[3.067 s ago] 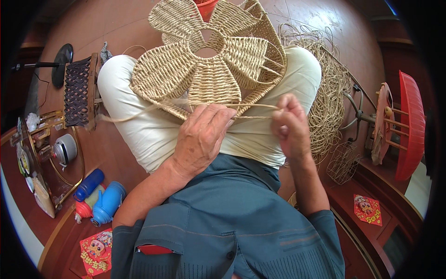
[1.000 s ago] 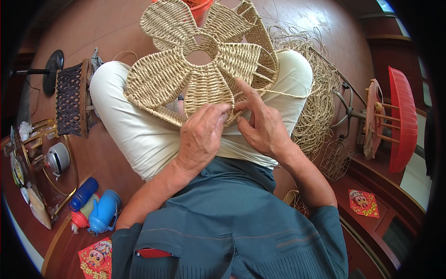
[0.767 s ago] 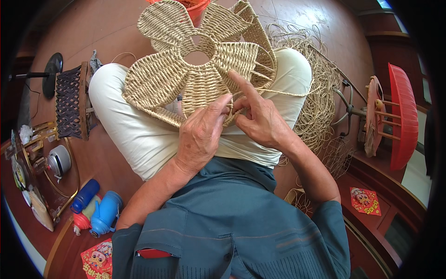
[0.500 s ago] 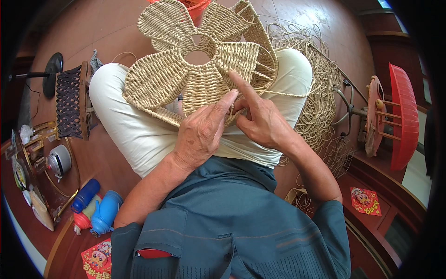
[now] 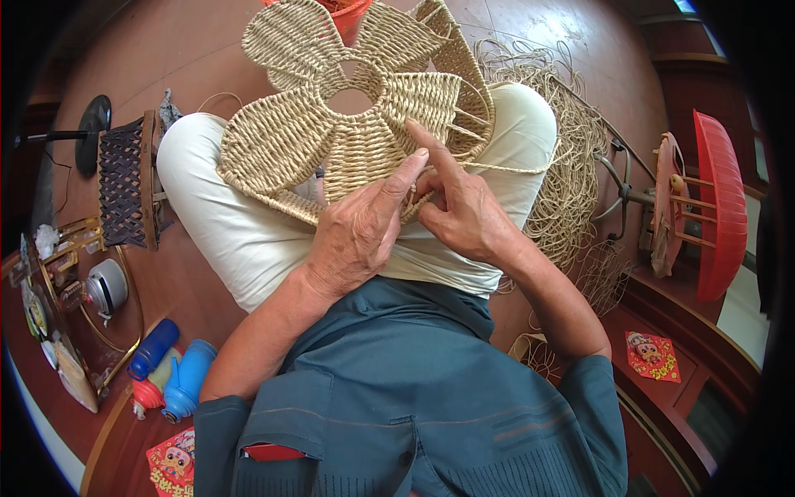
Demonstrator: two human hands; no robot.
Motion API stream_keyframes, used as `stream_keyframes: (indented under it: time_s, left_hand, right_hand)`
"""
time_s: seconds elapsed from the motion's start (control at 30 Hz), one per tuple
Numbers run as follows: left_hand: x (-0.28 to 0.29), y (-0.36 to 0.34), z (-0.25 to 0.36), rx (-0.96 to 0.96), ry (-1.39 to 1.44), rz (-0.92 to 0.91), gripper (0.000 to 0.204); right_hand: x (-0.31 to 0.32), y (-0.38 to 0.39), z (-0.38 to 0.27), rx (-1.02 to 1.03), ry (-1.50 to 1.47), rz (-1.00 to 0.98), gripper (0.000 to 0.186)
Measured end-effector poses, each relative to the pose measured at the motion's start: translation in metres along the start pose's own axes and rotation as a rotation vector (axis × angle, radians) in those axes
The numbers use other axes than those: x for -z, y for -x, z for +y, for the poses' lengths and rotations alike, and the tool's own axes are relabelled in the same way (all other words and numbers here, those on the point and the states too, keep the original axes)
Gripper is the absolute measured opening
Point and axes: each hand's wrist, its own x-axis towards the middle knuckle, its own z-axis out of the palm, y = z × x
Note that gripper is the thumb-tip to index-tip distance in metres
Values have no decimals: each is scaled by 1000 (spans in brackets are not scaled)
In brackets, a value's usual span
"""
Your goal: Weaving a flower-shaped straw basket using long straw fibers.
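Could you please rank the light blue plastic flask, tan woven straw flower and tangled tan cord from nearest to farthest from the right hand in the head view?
1. Tan woven straw flower, touching the right hand.
2. Tangled tan cord, right side.
3. Light blue plastic flask, lower left.

Dark teal button-front shirt [image 5: 373, 364], short sleeves [image 5: 592, 402]; flap chest pocket [image 5: 281, 418], red showing at its opening. Thin brownish stitch line across, brownish stripes [image 5: 534, 418] on right chest, rows of dark vertical dashes [image 5: 505, 470], dark button [image 5: 405, 457]. Off-white trousers [image 5: 224, 219], creased.
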Motion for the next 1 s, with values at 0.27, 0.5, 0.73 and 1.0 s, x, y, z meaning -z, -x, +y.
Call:
stream_keyframes:
  time_s: [0.27, 0.5, 0.73, 1.0]
  left_hand:
    - [-5, -1, -4, -86, 5, 141, 75]
    - [3, -5, 3, -124, -194, -28, 81]
    - [8, -11, 5, -92, -176, -68, 85]
    - [5, -12, -3, -80, -54, 9, 70]
  right_hand:
    - [-7, 5, -2, -32, -17, 56, 104]
    - [3, -3, 2, -17, -155, -42, 105]
    - [8, -6, 8, 1, -214, -106, 108]
    - [6, -5, 9, -13, -230, -103, 105]
